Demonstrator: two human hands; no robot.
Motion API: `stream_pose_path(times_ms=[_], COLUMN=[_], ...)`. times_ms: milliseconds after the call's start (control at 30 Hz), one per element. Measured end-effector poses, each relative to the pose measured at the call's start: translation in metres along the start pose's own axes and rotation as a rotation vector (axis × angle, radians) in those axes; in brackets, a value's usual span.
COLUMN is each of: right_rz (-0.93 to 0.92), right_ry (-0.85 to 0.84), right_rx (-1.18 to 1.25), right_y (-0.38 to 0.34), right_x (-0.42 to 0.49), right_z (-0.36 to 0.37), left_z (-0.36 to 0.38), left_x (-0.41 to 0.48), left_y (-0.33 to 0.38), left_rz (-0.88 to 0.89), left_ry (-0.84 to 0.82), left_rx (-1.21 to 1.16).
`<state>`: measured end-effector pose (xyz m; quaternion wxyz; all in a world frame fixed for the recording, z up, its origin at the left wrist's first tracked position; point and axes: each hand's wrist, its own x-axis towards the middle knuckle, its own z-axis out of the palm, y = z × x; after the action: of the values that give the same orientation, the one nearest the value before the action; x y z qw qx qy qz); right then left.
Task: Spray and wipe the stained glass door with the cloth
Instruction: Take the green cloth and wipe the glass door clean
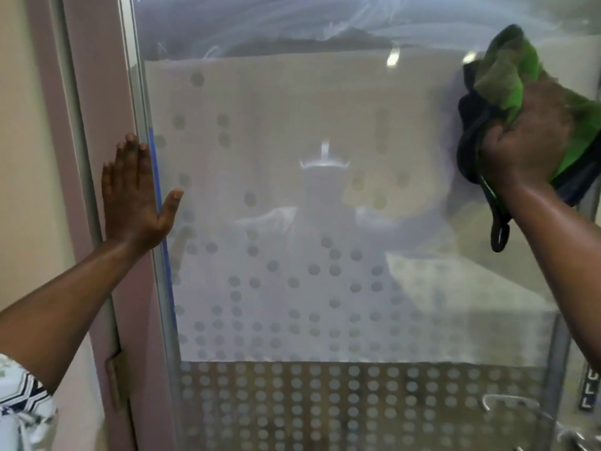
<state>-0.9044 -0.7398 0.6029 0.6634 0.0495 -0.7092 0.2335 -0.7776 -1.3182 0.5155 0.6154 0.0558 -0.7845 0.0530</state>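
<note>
green cloth (pixel 507 79) clenched in right hand (pixel 527 148) against glass door (pixel 292 125); left hand (pixel 133 193) flat, fingers (pixel 130 157) straight, on frame (pixel 97 92).

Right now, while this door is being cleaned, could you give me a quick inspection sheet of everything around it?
Surface: glass door, frosted with a dot pattern; hazy smear streaks near the top.
Job's things: green and dark cloth, bunched against the right side of the glass; no spray bottle in view.
Clutter: nothing seen.
Hands: left hand flat against the door's left edge; right hand grips the cloth.
Cables: nothing seen.
Surroundings: pinkish door frame with a hinge low on the left; a vertical label and a metal handle at lower right.
</note>
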Motion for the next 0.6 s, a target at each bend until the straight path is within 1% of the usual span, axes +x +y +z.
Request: stream_pose_path(times_ms=[100,300,400,500,600], right_rz=[0.048,0.133,0.154,0.143,0.129], right_ry=[-0.013,0.059,0.074,0.100,0.084], right_rx=[-0.021,0.069,0.116,0.119,0.125], right_y=[0.018,0.050,0.072,0.091,0.105], right_x=[-0.005,-0.045,-0.074,-0.113,-0.154], right_z=[-0.002,0.003,0.005,0.002,-0.004], left_z=[-0.002,-0.003,-0.004,-0.001,0.005], left_x=[0.000,0.000,-0.005,-0.034,-0.084], left_y=[0.000,0.000,0.002,0.004,-0.003], left_rz=[0.011,0.012,-0.022,-0.079,-0.121], left_ry=[-0.016,-0.027,-0.022,-0.018,-0.059], left_rx=[0.012,0.012,-0.012,-0.064,-0.075])
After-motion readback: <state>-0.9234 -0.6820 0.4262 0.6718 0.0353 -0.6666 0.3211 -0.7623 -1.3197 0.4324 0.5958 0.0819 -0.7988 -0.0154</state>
